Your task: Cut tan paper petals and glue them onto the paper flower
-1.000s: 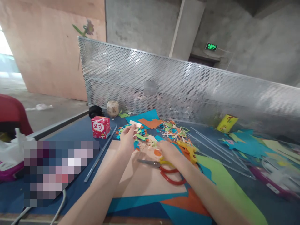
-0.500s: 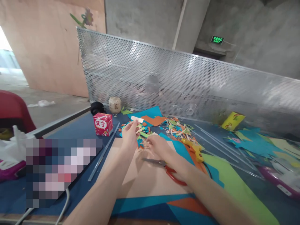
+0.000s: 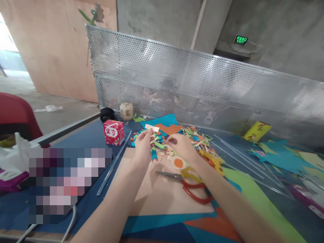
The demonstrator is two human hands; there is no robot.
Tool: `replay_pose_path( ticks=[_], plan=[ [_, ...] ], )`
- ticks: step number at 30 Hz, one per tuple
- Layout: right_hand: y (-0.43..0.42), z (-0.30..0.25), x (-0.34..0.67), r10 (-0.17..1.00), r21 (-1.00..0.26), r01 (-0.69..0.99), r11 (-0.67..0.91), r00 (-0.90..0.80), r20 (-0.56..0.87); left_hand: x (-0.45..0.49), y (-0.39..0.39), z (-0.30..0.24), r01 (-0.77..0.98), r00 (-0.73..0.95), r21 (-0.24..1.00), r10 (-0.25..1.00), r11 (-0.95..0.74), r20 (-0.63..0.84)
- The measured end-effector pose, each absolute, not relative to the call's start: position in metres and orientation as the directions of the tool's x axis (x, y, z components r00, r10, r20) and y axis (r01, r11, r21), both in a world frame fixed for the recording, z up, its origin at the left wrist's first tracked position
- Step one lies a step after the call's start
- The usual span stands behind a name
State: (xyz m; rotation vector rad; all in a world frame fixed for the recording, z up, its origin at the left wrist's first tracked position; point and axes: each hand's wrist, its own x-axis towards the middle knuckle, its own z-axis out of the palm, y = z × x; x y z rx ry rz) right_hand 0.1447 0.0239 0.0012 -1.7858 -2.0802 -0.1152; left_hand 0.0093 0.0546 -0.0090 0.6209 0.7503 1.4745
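My left hand is closed, pinching a short cream paper strip between thumb and finger. A blue and orange paper piece hangs just below its fingers; whether the hand holds it too, I cannot tell. My right hand hovers to the right with its fingertips pressed together; anything between them is too small to make out. Beneath the right wrist, scissors with red and yellow handles lie on a cream sheet, blades pointing left. Near them lies an orange disc with a cream border.
Paper scraps pile up behind my hands, before a perforated metal screen. A red box and a clear stick are on the left. Yellow tool, clear sticks and a yellow box lie right.
My right hand has moved up and right, away from the left hand, uncovering the orange disc and the yellow scissor handle. The left hand still pinches the cream strip. The view has shifted slightly.
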Motion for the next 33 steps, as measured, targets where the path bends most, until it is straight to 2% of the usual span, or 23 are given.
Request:
replay_pose_path(
  ticks=[3, 6, 11, 16, 20, 26, 33],
  plan=[
    [0.035, 0.028, 0.188, 0.894, -0.162, 0.987, -0.007, 0.079, 0.441, 0.013, 0.053, -0.01, -0.596, -0.043, 0.802, 0.997, 0.029, -0.068],
    [0.055, 0.039, 0.235, 0.862, -0.127, 0.969, -0.21, 0.245, 0.444, 0.018, 0.05, -0.011, -0.511, -0.025, 0.859, 0.999, 0.028, -0.048],
    [0.075, 0.031, 0.281, 0.864, -0.06, 0.901, -0.429, 0.429, 0.264, 0.023, 0.049, -0.015, -0.412, 0.043, 0.911, 0.998, -0.028, 0.05],
    [0.041, 0.017, 0.288, 0.848, -0.022, 0.863, -0.504, 0.5, 0.175, 0.027, 0.051, -0.018, -0.403, 0.024, 0.913, 0.996, -0.067, 0.083],
    [-0.003, -0.01, 0.289, 0.81, -0.023, 0.81, -0.586, 0.586, -0.024, 0.029, 0.049, -0.016, -0.38, 0.02, 0.922, 0.996, -0.073, 0.087],
    [-0.031, -0.029, 0.292, 0.796, -0.142, 0.785, -0.602, 0.577, -0.186, 0.031, 0.043, -0.016, -0.39, 0.064, 0.92, 0.995, -0.05, 0.081],
    [-0.051, -0.029, 0.289, 0.803, -0.418, 0.695, -0.585, 0.568, -0.18, 0.031, 0.046, -0.021, -0.36, 0.015, 0.928, 0.994, -0.093, 0.106]
  ],
)
